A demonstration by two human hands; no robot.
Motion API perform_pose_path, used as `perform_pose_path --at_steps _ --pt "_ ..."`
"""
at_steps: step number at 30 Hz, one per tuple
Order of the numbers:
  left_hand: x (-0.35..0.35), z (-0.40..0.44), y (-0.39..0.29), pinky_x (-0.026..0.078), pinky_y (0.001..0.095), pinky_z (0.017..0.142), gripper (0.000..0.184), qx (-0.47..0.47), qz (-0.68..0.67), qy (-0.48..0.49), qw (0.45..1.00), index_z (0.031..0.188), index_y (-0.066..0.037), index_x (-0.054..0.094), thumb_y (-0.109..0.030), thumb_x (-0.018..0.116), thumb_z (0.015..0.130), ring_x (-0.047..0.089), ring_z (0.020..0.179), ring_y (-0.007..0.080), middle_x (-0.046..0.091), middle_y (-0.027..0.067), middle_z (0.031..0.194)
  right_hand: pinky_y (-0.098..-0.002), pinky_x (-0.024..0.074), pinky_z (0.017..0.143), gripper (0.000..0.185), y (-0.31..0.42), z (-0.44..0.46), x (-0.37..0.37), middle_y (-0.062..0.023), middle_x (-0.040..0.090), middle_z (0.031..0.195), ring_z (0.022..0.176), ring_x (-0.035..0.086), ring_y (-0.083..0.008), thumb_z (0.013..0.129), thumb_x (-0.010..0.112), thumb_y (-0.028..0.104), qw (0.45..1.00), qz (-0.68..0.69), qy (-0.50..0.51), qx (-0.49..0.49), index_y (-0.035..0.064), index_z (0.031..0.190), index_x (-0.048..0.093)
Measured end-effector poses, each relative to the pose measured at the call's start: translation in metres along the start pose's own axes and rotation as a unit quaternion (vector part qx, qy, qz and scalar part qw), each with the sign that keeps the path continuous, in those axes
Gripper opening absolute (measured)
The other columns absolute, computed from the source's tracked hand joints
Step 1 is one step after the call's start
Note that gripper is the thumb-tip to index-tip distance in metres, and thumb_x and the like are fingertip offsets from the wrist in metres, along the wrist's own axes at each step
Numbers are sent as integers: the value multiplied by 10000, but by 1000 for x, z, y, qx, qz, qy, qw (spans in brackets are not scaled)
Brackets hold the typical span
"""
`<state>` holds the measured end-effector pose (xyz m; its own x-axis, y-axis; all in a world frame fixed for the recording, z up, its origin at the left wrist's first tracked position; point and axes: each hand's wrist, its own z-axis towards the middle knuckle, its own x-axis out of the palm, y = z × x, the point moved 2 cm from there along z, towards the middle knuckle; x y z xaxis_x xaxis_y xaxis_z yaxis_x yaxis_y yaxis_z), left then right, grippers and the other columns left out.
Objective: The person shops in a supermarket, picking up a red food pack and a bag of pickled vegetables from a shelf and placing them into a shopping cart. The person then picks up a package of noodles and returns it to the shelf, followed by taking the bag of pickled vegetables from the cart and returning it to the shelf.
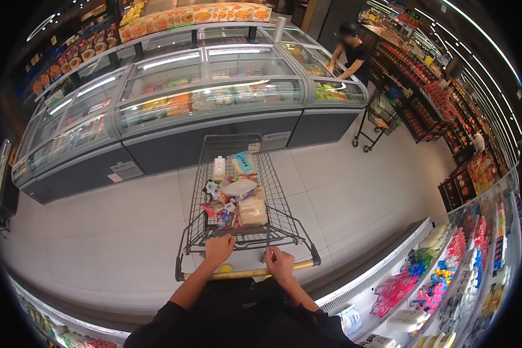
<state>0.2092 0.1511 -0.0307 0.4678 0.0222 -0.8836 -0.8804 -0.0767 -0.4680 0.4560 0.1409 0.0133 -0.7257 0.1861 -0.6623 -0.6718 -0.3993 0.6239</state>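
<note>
Head view: left hand [219, 249] and right hand [281, 265] have fingers curled, grips unclear; the cart handle [250, 273] runs crosswise below 2 fists, right nearer, basket [280, 203] ahead!

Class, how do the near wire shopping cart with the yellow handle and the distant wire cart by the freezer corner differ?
The near dark wire cart looks much larger in view than the distant dark wire cart.
The near cart has the wearer's left hand and right hand at its handle; the distant cart has no hand visibly on it.
Both are wire-sided and hold goods.
</note>
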Motion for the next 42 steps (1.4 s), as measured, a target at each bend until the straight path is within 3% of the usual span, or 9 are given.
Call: perform_pose_path --at_steps 14,19,24,25,31,32,38,39,42 --pt "45 -43 -83 502 553 563 403 -154 47 -106 981 794 -112 658 -403 523 1038 677 603 401 680 164 651 -392 486 488 36 -75 29 -52 -37 564 529 469 594 -254 873 760 154 985 67 85 -137 132 889 737" --pt "75 -69 -127 507 547 569 403 -207 42 -130 969 778 -112 661 -396 533 1033 681 598 386 680 154 647 -399 442 473 24 -104 29 -82 -53 569 547 460 573 -256 874 751 137 966 107 144 -187 125 887 735" --pt "70 -85 -123 517 534 574 394 -264 27 -188 946 771 -113 673 -388 549 1024 685 601 372 680 154 649 -382 435 472 21 -91 45 -67 -53 550 528 448 561 -250 887 747 130 940 138 193 -247 112 892 737" --pt "92 -72 -170 520 534 579 390 -277 17 -189 942 779 -109 678 -386 551 1022 688 611 374 681 155 652 -376 431 471 26 -132 61 -95 -55 547 522 445 562 -246 894 745 130 937 134 211 -244 106 894 739" --pt "71 -112 -138 524 548 615 368 -331 -5 -250 910 799 -97 692 -363 549 1010 695 626 386 685 161 657 -382 471 497 46 -80 62 -58 -63 591 543 473 599 -259 908 733 160 906 135 296 -271 116 907 747" --pt "110 -59 -217 521 549 616 361 -353 -9 -243 904 801 -95 693 -355 549 1005 694 624 387 687 163 660 -382 471 497 46 -158 108 -102 -63 591 543 473 599 -259 908 733 160 895 141 315 -284 116 907 747" --pt "86 -95 -185 513 554 610 347 -414 -21 -279 866 807 -86 696 -344 554 991 694 623 392 692 168 664 -429 464 511 147 -102 104 -53 -90 611 558 497 615 -299 935 721 245 855 90 386 -334 117 865 736" --pt "111 -54 -245 512 557 608 347 -423 -23 -286 860 808 -84 695 -344 556 990 693 622 391 691 168 662 -436 468 518 151 -156 143 -89 -89 620 565 510 625 -303 935 719 253 847 79 400 -340 120 867 739" --pt "101 -76 -222 517 556 608 343 -443 -23 -310 841 811 -82 694 -344 558 986 693 621 392 689 168 660 -441 476 531 154 -122 134 -65 -87 630 573 526 637 -307 932 718 265 824 65 428 -366 124 876 747"
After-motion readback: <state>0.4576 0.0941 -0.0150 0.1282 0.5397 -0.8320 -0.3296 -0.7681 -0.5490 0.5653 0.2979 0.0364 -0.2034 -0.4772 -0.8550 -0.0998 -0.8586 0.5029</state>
